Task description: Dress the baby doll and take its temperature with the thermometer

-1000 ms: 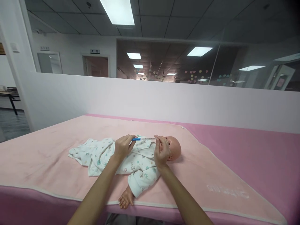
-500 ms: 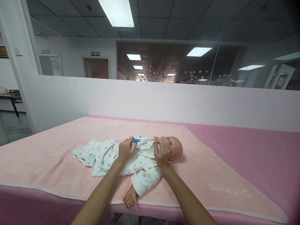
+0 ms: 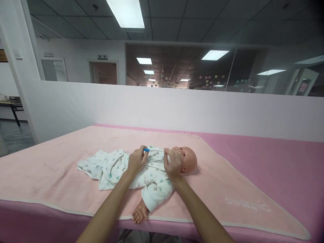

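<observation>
A baby doll [image 3: 188, 159] in a white patterned romper [image 3: 111, 166] lies on its back on a pale pink blanket [image 3: 63, 165], head to the right. My left hand [image 3: 136, 161] pinches the blue end of a thin thermometer [image 3: 153, 150] above the doll's chest. My right hand [image 3: 172, 163] pinches the thermometer's other end beside the doll's chin. The stick lies level between both hands. The doll's bare hand [image 3: 139, 214] rests near the blanket's front edge.
The blanket covers a pink padded table [image 3: 278, 162] that runs off to the right. A low white partition wall [image 3: 177, 111] stands behind it, with glass above. An open floor and a dark desk [image 3: 10, 105] lie at far left.
Both hands have drawn slightly closer together on the thermometer and shifted a little left, away from the doll's face. The doll has not moved.
</observation>
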{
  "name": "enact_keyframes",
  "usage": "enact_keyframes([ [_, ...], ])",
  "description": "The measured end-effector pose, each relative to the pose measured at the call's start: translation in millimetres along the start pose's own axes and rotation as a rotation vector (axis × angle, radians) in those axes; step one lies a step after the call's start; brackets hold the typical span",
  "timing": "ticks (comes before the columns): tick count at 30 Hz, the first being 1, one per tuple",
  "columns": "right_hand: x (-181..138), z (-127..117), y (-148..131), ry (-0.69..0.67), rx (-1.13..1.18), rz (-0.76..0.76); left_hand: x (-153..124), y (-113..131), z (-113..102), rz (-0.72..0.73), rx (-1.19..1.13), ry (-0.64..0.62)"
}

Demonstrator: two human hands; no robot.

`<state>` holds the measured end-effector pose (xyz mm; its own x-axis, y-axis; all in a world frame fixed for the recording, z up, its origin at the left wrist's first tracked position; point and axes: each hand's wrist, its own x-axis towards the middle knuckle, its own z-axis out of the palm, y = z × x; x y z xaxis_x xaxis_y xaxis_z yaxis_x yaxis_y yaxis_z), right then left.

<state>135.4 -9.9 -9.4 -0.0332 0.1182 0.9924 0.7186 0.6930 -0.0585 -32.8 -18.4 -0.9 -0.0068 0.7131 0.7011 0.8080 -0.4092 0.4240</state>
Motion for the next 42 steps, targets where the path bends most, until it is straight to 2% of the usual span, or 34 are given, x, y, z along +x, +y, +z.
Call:
enact_keyframes([
  [35,2.9,0.6,0.2,0.000,-0.003,-0.021,-0.4,1.1,0.1,0.037,0.048,-0.033],
  [39,16.9,-18.0,-6.0,-0.008,0.005,-0.059,0.2,2.0,1.9,0.110,0.102,-0.035],
  [42,15.5,-59.3,-16.8,-0.030,-0.060,-0.036,0.4,3.4,0.7,0.151,0.132,0.032],
])
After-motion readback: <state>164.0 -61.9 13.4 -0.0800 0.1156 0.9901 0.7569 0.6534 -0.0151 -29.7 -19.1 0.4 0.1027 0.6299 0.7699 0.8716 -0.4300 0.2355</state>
